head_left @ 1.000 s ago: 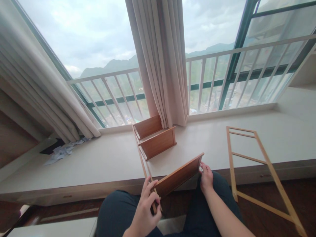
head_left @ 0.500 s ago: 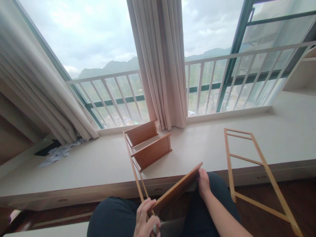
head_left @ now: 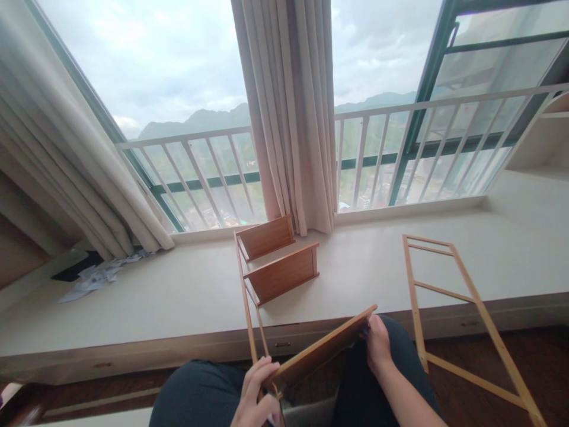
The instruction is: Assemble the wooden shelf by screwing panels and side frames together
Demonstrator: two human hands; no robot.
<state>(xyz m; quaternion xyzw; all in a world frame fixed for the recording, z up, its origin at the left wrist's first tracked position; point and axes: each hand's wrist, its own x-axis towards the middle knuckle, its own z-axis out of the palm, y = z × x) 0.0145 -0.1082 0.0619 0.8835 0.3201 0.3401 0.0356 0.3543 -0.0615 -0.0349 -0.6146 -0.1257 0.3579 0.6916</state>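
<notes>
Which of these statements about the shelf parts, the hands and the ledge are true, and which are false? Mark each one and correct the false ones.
1. Both hands hold the wooden board. True: the left hand grips its near end, the right hand its far end.
2. Two boards are already fixed to the frame on the ledge. True.
3. The spare frame stands upright against the window. False: it lies over the ledge's edge, slanting down to the floor.
4. The curtain is drawn across the whole window. False: it hangs gathered, glass showing on both sides.
5. Papers lie at the ledge's left end. True.
</notes>
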